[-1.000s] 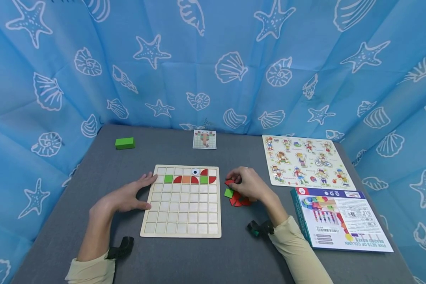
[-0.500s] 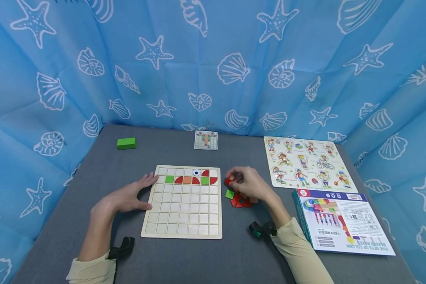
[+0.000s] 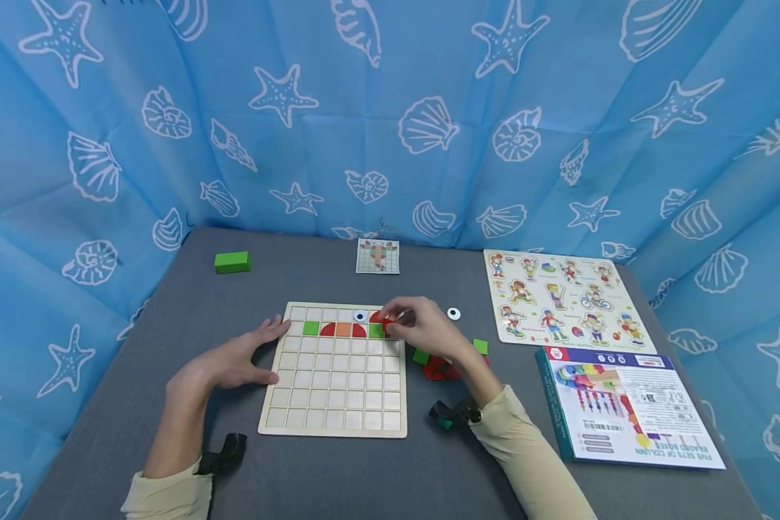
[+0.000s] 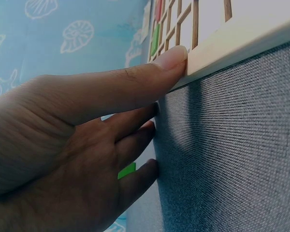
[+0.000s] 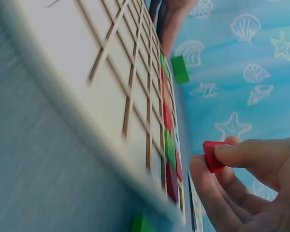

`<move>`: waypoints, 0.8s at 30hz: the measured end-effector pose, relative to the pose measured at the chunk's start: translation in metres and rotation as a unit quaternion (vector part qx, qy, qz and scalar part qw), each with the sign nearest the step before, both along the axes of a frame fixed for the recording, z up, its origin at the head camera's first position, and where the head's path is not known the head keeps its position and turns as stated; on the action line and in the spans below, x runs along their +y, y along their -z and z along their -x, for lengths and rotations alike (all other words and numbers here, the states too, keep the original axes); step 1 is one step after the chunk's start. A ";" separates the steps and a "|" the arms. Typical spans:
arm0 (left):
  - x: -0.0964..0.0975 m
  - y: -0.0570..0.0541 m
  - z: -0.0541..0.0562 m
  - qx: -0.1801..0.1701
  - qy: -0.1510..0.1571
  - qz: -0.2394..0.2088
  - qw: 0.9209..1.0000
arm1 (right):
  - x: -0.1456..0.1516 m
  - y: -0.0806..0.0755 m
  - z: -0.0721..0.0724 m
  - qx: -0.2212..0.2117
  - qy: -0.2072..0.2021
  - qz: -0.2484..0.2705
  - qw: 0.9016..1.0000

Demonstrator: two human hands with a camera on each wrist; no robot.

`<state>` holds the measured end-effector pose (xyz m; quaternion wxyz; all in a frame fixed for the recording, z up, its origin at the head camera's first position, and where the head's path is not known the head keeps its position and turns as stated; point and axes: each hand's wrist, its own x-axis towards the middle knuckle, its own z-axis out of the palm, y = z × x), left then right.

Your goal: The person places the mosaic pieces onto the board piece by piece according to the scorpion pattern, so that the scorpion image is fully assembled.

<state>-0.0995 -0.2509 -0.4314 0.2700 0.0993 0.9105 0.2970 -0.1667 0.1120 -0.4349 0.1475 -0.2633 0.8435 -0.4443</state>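
The square wooden grid board (image 3: 331, 432) lies on the grey table, with green, red, orange and eye tiles along its two far rows. My left hand (image 3: 234, 361) steadies its left side, fingers spread; in the left wrist view the thumb (image 4: 171, 60) rests on the board's edge. Over the far right corner, my right hand (image 3: 425, 328) pinches a small red tile (image 5: 213, 157) between thumb and fingers. Its exact shape is partly hidden by the fingertips. Loose red tiles (image 3: 438, 368) lie beneath the right wrist, partly covered, with a green tile (image 3: 481, 347) beside them.
A loose eye tile (image 3: 453, 313) lies right of the board. Behind the board stands a small pattern card (image 3: 378, 257). A green block (image 3: 232, 262) sits far left. At right are a picture puzzle board (image 3: 539, 296) and a flat box (image 3: 663, 404).
My right hand has moved left and away from the pile to the board's far right corner, carrying a red tile. The eye tile and a green tile are uncovered. My left hand has stayed put.
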 end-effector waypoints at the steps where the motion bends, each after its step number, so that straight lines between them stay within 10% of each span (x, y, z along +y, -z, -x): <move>1: 0.000 0.000 0.000 0.001 0.001 -0.002 1.000 | -0.006 0.000 0.002 -0.004 0.000 0.007 1.000; 24: -0.002 -0.001 0.001 -0.001 0.007 -0.008 1.000 | -0.117 0.010 0.036 0.017 -0.011 -0.007 1.000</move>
